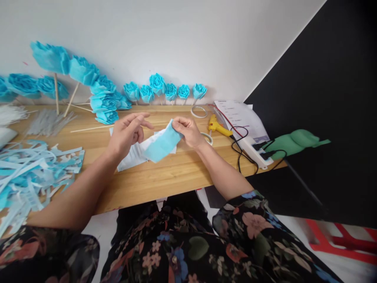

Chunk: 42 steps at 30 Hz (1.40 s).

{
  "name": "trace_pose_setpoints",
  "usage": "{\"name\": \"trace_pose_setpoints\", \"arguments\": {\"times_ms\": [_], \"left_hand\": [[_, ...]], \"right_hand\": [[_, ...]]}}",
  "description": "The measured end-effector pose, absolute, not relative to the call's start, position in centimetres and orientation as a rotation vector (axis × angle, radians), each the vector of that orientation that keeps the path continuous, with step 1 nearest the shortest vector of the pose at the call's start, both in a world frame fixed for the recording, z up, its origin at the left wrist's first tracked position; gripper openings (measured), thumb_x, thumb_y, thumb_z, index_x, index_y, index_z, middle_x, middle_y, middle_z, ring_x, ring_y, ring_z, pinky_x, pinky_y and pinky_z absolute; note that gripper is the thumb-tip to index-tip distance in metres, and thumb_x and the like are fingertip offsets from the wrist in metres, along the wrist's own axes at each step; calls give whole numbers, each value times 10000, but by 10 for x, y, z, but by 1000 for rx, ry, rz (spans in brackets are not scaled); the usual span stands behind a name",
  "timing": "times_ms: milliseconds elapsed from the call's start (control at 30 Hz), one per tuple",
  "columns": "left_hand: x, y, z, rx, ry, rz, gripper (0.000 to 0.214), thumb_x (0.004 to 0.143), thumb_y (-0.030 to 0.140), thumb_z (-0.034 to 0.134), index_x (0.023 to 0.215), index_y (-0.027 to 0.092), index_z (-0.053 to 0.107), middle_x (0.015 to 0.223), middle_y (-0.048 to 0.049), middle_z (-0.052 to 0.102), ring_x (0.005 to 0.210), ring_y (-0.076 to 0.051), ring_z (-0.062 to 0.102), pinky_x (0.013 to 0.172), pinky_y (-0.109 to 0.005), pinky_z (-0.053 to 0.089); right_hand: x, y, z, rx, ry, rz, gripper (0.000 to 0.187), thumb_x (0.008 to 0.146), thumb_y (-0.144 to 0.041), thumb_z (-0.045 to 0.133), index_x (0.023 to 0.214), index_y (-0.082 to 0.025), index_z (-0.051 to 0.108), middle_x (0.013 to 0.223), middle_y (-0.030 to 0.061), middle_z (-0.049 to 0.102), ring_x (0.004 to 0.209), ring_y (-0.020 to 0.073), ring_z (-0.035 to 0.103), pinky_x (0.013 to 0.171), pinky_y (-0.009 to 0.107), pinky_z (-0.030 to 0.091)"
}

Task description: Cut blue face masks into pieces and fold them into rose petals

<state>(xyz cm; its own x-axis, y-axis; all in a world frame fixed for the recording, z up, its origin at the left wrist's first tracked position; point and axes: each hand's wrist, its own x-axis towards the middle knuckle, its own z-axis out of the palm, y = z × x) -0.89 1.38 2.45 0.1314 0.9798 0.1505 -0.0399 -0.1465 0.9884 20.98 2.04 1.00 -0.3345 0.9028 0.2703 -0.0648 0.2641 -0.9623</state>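
Note:
My right hand (188,131) pinches the upper corner of a light blue piece of crepe paper (163,144) between thumb and fingers. The piece hangs slanted down to the left. Just left of it, apart from the paper, my left hand (128,131) is in the air. Its index finger and thumb stretch toward the piece, the other fingers are partly curled, and nothing shows in them. Beneath both hands, pale blue-white sheets (133,158) lie on the wooden table (141,184), partly covered by the held piece.
Blue paper roses (157,83) on sticks lean along the wall. Left are a heap of paper strips (38,169) and grey wires (48,125). Right are a yellow glue gun (219,126), tape rolls (199,111), a power strip (256,152) with black cords, printed sheets (241,116) and a green object (296,142).

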Motion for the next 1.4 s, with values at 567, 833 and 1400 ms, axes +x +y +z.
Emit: {"name": "trace_pose_setpoints", "arguments": {"times_ms": [567,833,1400], "left_hand": [[3,4,5,1634,996,924,449,798,566,693,627,160,607,586,9,531,551,-115,464,494,-232,343],[2,9,2,1643,1063,946,433,748,595,732,712,164,720,650,-4,632,621,-152,551,590,-259,411],[3,22,-11,999,871,1219,282,698,357,837,714,152,643,671,-2,647,625,-127,627,683,-288,560]], "right_hand": [[197,14,8,-982,-1828,714,441,920,-560,575,779,-158,691,658,-15,527,618,94,430,580,242,342],[213,27,14,-1071,-1596,536,465,907,-595,576,740,-170,660,639,-18,468,614,101,406,566,258,324],[213,29,14,-1124,-1504,541,490,905,-636,546,736,-182,612,662,-10,424,667,119,394,602,272,320]]}}
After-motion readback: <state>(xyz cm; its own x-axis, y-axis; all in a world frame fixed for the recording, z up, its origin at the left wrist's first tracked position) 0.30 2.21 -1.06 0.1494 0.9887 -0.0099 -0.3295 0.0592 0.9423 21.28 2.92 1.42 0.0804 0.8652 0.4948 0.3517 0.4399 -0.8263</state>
